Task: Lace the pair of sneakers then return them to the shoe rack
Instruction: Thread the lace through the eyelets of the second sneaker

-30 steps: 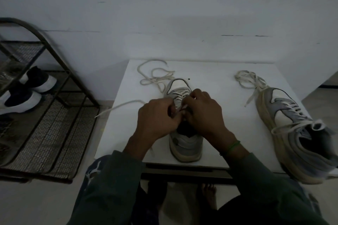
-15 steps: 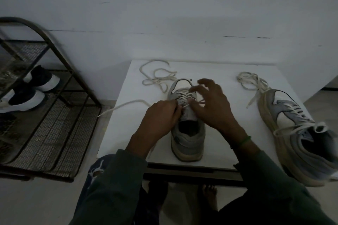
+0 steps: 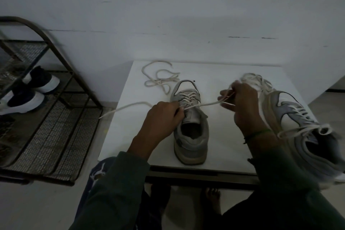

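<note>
A grey and white sneaker (image 3: 190, 134) stands toe-away in the middle of the white table (image 3: 127, 117), laced partway up. My left hand (image 3: 162, 117) grips the shoe's left side by the eyelets. My right hand (image 3: 240, 102) pinches the white lace (image 3: 205, 104) and holds it stretched to the right from the eyelets. The lace's other end trails left off the table edge, with loose loops lying beyond the toe. The second sneaker (image 3: 302, 132), laces tangled, lies at the table's right edge, partly behind my right arm.
A dark metal shoe rack (image 3: 61, 117) with mesh shelves stands on the floor to the left, holding a black and white pair of shoes (image 3: 28, 91). A white wall runs close behind the table. My bare feet show under the table's front edge.
My right hand left the tongue and drew the lace out to the right, pulling it taut. My left hand stayed on the shoe's left side.
</note>
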`<state>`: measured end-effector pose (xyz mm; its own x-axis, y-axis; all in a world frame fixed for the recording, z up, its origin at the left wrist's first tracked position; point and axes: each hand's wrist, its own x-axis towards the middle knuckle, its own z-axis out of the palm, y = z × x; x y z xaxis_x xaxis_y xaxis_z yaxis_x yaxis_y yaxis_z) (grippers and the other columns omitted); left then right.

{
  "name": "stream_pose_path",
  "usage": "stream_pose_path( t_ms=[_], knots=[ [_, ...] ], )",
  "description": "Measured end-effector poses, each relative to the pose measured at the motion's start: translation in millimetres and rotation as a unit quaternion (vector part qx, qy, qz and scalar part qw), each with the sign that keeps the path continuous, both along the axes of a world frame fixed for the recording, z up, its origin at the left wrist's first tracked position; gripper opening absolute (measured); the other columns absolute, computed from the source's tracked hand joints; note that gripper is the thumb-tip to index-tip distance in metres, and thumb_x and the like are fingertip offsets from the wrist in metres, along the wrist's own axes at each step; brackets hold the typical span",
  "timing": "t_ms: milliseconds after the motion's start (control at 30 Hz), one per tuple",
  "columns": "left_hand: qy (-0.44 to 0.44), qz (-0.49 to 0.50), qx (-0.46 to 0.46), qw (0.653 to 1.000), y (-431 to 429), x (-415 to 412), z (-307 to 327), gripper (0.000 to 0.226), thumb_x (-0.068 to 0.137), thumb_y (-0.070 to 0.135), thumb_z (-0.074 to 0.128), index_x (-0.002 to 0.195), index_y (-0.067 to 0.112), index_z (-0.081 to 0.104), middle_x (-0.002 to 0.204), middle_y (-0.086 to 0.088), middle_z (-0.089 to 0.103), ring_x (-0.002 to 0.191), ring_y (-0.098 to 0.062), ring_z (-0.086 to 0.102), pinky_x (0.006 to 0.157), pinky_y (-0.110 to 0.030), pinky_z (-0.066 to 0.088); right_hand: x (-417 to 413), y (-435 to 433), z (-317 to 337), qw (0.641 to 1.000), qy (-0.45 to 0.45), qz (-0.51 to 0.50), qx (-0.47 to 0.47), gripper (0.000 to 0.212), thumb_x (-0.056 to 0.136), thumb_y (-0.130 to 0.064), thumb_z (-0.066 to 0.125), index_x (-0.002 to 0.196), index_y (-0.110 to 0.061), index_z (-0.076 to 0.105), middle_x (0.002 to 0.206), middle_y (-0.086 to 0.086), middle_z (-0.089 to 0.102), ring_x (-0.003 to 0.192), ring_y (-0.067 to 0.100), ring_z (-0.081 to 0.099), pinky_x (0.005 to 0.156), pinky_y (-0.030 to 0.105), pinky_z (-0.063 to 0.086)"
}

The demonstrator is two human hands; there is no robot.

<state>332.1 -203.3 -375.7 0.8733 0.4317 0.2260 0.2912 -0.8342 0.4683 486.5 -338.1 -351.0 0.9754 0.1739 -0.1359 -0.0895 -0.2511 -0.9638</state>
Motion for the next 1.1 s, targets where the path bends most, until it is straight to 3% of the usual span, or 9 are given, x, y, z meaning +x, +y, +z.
stream_pose_path(
  t_ms=[100,167,300,367,467,533,667,967,1100],
  knots=[
    [0.004,0.003,0.019,1.000,-2.7,-0.8,1.0,0.029,0.098,0.029,0.044,0.073,0.017,0.040,0.075,-0.011,0.061,0.070,-0.027,0.056,0.058,-0.029,0.028,-5.7,4.1,-5.0,0.890,-0.348,0.022,-0.295,0.039,0.085,-0.039,0.056,0.114,-0.014,0.053,0.114,0.010,0.056,0.106,0.032,0.053,0.081,0.043,0.042],
    [0.009,-0.004,0.029,1.000,-3.0,-0.6,1.4,0.028,0.100,0.030,0.041,0.075,0.018,0.040,0.079,-0.009,0.062,0.072,-0.026,0.056,0.059,-0.029,0.027,-21.2,7.1,0.2,0.883,-0.370,0.159,-0.240,0.041,0.079,-0.043,0.055,0.112,-0.019,0.058,0.120,0.007,0.054,0.110,0.031,0.052,0.085,0.045,0.044],
    [0.008,-0.009,0.039,0.999,-0.9,-0.7,1.3,0.026,0.100,0.032,0.039,0.078,0.018,0.041,0.083,-0.010,0.064,0.076,-0.028,0.058,0.059,-0.030,0.028,-38.3,24.9,-16.5,0.746,-0.408,0.355,-0.389,0.030,0.086,-0.038,0.055,0.111,-0.023,0.064,0.133,-0.001,0.049,0.128,0.023,0.039,0.108,0.052,0.022],
    [0.003,-0.003,0.038,0.999,-1.0,-0.9,1.1,0.028,0.099,0.034,0.041,0.075,0.019,0.041,0.076,-0.008,0.061,0.072,-0.028,0.057,0.057,-0.030,0.027,-35.6,26.1,-17.1,0.783,-0.403,0.349,-0.320,0.022,0.085,-0.033,0.057,0.097,-0.019,0.070,0.118,0.000,0.060,0.117,0.023,0.051,0.105,0.051,0.030],
    [0.008,0.030,0.051,0.998,2.2,-2.5,0.2,0.032,0.096,0.037,0.046,0.069,0.019,0.042,0.063,0.001,0.047,0.066,-0.026,0.056,0.054,-0.029,0.027,-17.1,13.5,10.4,0.964,-0.126,0.228,0.053,0.008,0.079,-0.018,0.062,0.073,-0.016,0.068,0.085,0.003,0.068,0.086,0.019,0.063,0.078,0.033,0.047],
    [0.002,0.061,0.061,0.996,2.7,-3.8,-0.8,0.032,0.091,0.040,0.051,0.067,0.020,0.044,0.060,0.005,0.045,0.064,-0.023,0.055,0.053,-0.027,0.027,9.2,-0.3,15.3,0.992,-0.047,0.100,0.067,0.017,0.087,-0.022,0.056,0.073,-0.018,0.064,0.081,0.001,0.064,0.089,0.023,0.063,0.070,0.028,0.041],
    [-0.096,0.074,0.081,0.989,-9.7,7.1,2.7,0.029,0.078,0.041,0.060,0.093,0.018,0.063,0.089,-0.001,0.061,0.078,-0.021,0.058,0.059,-0.030,0.045,17.2,-11.3,-4.2,0.912,-0.188,0.103,-0.349,0.047,0.091,-0.051,0.048,0.113,-0.011,0.058,0.116,0.015,0.056,0.116,0.036,0.050,0.091,0.039,0.041],
    [-0.055,0.128,0.197,0.970,-26.0,31.7,-12.6,0.021,0.061,0.021,0.080,0.063,0.019,0.059,0.064,0.001,0.060,0.044,-0.020,0.056,0.045,-0.019,0.022,-52.0,7.8,5.8,0.849,-0.290,0.277,-0.345,0.027,0.079,-0.042,0.057,0.094,-0.020,0.054,0.089,-0.001,0.062,0.085,0.023,0.057,0.065,0.028,0.037],
    [-0.112,0.156,-0.030,0.981,-24.5,30.8,-10.7,0.002,0.078,0.018,0.064,0.079,0.019,0.066,0.081,0.002,0.067,0.073,-0.018,0.062,0.058,-0.025,0.040,-49.8,4.1,-3.3,0.847,-0.279,0.300,-0.338,0.026,0.079,-0.030,0.059,0.097,-0.016,0.048,0.084,0.001,0.056,0.082,0.027,0.055,0.059,0.028,0.033]
  ],
)
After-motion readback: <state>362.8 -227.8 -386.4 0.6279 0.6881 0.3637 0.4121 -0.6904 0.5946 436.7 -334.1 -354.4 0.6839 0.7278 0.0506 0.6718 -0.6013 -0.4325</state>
